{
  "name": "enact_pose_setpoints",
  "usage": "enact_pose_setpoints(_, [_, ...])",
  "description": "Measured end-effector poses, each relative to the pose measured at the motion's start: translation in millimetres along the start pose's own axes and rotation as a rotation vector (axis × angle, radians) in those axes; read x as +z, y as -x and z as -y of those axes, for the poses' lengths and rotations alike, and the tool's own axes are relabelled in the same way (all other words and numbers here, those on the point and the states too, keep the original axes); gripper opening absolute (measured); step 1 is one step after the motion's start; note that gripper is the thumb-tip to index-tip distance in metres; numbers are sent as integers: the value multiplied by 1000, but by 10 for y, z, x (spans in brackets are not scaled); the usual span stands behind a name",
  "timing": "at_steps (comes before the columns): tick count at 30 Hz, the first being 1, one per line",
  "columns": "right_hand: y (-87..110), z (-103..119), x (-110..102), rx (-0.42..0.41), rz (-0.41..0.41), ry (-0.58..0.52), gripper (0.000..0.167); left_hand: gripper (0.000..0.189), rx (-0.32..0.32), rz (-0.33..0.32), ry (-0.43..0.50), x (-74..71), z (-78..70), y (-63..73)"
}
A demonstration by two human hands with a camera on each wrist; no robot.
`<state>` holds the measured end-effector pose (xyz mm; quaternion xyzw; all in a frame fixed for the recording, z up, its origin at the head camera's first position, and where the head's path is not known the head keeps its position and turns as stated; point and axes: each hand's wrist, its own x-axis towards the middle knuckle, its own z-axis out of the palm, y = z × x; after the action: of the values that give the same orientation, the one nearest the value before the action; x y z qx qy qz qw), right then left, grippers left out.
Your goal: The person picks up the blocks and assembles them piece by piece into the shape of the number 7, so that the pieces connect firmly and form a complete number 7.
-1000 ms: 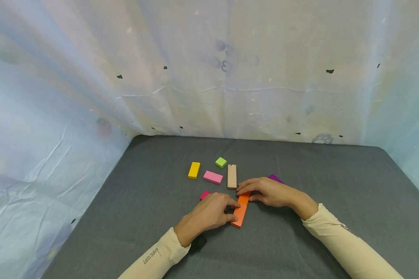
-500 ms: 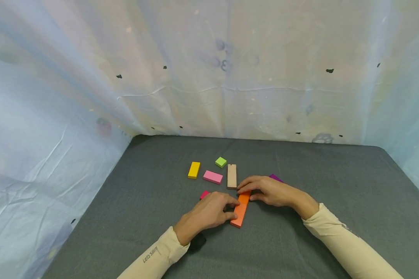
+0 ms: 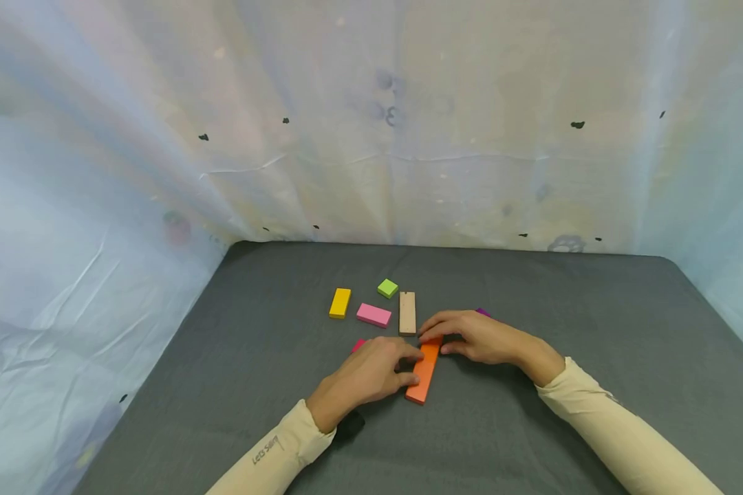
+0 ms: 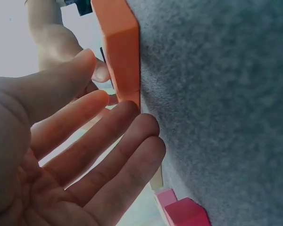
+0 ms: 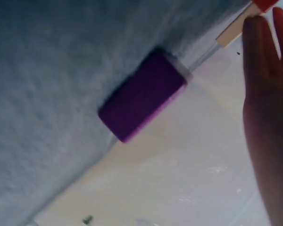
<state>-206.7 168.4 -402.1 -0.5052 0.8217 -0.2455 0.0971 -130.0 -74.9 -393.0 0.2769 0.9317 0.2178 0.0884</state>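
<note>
A long orange block (image 3: 426, 375) lies flat on the grey cloth between both hands. In the left wrist view a seam crosses the orange block (image 4: 122, 56) near its far end. My left hand (image 3: 371, 371) is at its left side, thumb and index fingertips touching the edge and top, the other fingers loosely extended. My right hand (image 3: 479, 337) straddles the far end, fingers on the left and thumb on the right, gripping it. A beige block (image 3: 407, 313) lies just beyond. The magenta block (image 4: 188, 212) is partly hidden behind my left hand in the head view.
Farther back lie a pink block (image 3: 374, 315), a yellow block (image 3: 340, 302) and a small green block (image 3: 387, 288). A purple block (image 5: 144, 96) sits behind my right hand. Pale printed sheeting (image 3: 378, 137) rises beyond the cloth-covered table's (image 3: 563, 302) far edge.
The head view has shifted slightly, moving everything a little left in the picture. Both hands and the orange block keep nearly the same positions relative to each other.
</note>
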Motion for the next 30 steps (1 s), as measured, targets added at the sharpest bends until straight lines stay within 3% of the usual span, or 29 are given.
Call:
enact_pose_setpoints(8, [188,-83,-122,65,-112,67,35,36,52,-47,-29,6,-9,4])
enact_pose_setpoints(15, [360,-182,-210,160,-186,166,35,40,66,-27,-54,23,-22,-4])
enact_pose_setpoints(20, [470,-289,-271,203,-211,206,33,40,67,-15,-67,51,-11,-15])
enact_pose_setpoints(24, [527,-365,-273,289,-226,232,33,39,74,-14,-71,64,-1,-20])
enact_pose_setpoints(30, [538,-356,-230,362,-253,269,35,37,74,-21,-77,70,9,-19])
